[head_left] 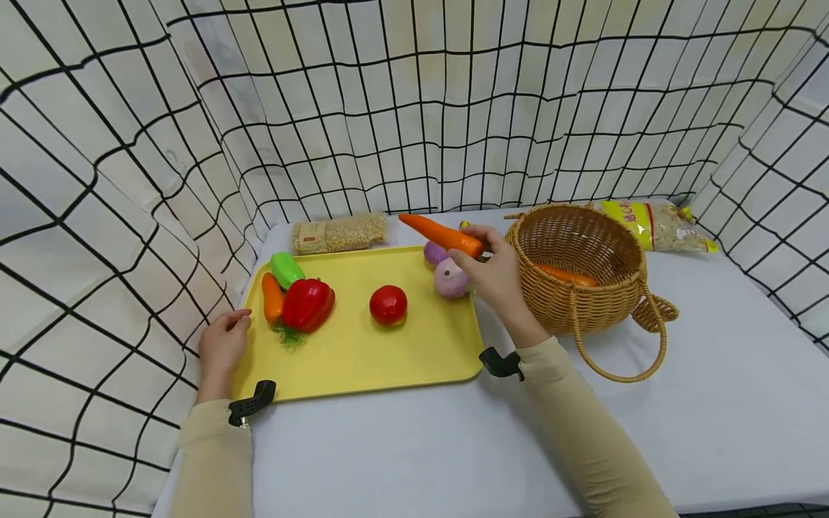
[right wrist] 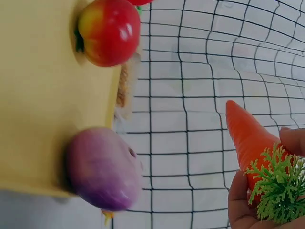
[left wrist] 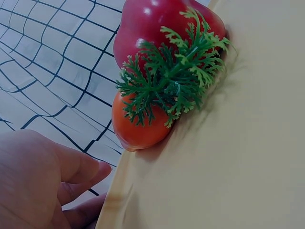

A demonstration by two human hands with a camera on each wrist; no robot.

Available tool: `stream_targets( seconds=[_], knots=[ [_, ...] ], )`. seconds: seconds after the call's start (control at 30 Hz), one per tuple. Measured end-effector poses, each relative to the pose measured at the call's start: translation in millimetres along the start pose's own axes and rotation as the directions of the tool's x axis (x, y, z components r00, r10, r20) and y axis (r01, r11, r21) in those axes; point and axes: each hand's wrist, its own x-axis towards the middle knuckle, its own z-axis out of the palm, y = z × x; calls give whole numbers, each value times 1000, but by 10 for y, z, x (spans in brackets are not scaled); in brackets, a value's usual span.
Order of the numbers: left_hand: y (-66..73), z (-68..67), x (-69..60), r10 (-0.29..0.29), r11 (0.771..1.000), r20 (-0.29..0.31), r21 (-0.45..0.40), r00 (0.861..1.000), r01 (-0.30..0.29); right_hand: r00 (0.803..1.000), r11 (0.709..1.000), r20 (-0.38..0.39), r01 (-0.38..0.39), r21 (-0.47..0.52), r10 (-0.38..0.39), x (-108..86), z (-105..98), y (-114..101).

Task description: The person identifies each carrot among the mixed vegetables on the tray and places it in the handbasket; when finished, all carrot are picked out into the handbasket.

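My right hand (head_left: 500, 282) grips an orange carrot (head_left: 440, 234) by its thick end, its tip pointing left, above the back right corner of the yellow tray (head_left: 363, 360). Green leaves (right wrist: 281, 183) sprout at the held end in the right wrist view. Two purple round vegetables (head_left: 451, 279) lie beneath that carrot. At the tray's left edge rests my left hand (head_left: 223, 349), loosely bent and holding nothing. Near it are a second carrot (head_left: 273, 298), a red bell pepper (head_left: 309, 305) and a green vegetable (head_left: 286, 270). A red apple (head_left: 388, 306) sits mid-tray.
Right of the tray stands a wicker basket (head_left: 550, 306) with another carrot (head_left: 568, 275) inside; its handle hangs toward the front. Behind are a bag of grains (head_left: 340, 234) and a yellow-labelled bag (head_left: 670, 226). A white wall with black grid lines (head_left: 453, 108) encloses the table.
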Motion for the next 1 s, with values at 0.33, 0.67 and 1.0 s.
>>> stream_targets(
  seconds=[0.33,0.67,1.0],
  knots=[
    [19,27,-1,2,1000,10,-29,1000,-1,999,994,32,32,-101,-29,73,-429,-129],
    [-9,14,-28,4,1000,-20,-4,1000,-4,1000,986,19,-15,-168,18,161,-782,-169],
    [0,12,-21,5,1000,-13,4,1000,-5,994,979,-73,-92,-180,80,173,-1131,-126]
  ],
)
